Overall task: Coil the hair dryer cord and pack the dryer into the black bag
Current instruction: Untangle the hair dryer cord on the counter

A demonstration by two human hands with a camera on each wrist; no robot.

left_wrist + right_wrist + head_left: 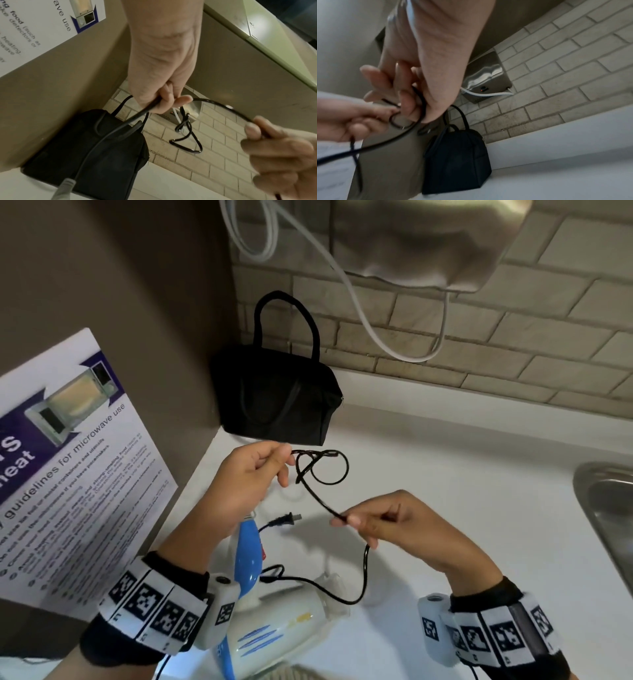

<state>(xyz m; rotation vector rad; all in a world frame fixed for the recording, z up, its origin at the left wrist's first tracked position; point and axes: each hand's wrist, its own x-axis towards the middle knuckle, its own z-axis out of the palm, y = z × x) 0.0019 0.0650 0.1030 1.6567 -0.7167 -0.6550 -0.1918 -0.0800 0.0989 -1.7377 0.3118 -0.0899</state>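
Note:
The white and blue hair dryer (pixel 284 621) lies on the counter near me, its plug (pixel 284 520) resting beside the blue handle. Its black cord (pixel 318 497) rises from the dryer to both hands. My left hand (pixel 286 460) pinches a few small loops of cord in front of the bag. My right hand (pixel 346 520) pinches the cord a short way down from those loops. The black bag (pixel 274 395) stands in the back corner with its handles up and its top looks closed. In the left wrist view my left hand (pixel 171 101) grips the cord (pixel 221 106) and small loops hang below.
A microwave poster (pixel 78 460) leans on the left wall. A metal sink (pixel 609 525) sits at the right edge. A steel wall unit (pixel 428 241) with white cables (pixel 359 313) hangs on the brick wall above the white counter (pixel 462 474).

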